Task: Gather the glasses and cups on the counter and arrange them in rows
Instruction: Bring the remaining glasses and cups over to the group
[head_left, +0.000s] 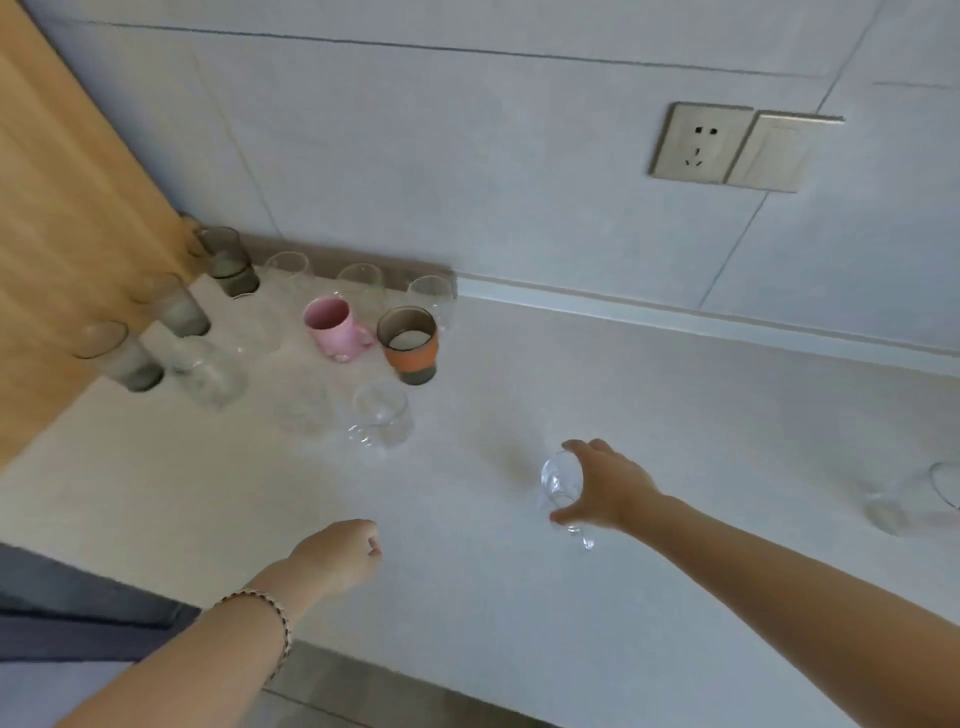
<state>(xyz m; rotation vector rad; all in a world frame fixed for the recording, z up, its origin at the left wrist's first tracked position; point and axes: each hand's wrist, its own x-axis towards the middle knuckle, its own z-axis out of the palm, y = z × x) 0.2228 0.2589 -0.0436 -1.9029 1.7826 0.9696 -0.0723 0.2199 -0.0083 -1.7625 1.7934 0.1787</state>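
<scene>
My right hand (605, 486) grips a clear glass (561, 483) from the side, just above the white counter (467, 571). My left hand (340, 553) hovers over the counter nearer to me with its fingers curled shut and nothing in it. At the back left stands a cluster of cups in rough rows: a pink mug (332, 327), a brown glass with an orange sleeve (408, 343), grey tumblers (228, 260) (179, 309) (122, 356) and several clear glasses (382, 413). A further clear glass (885, 512) stands at the far right.
A wooden panel (67, 208) borders the counter on the left. The tiled wall behind holds a socket (698, 143) and a switch (774, 150). Part of a clear vessel (945, 483) shows at the right edge. The counter's front edge runs below my arms.
</scene>
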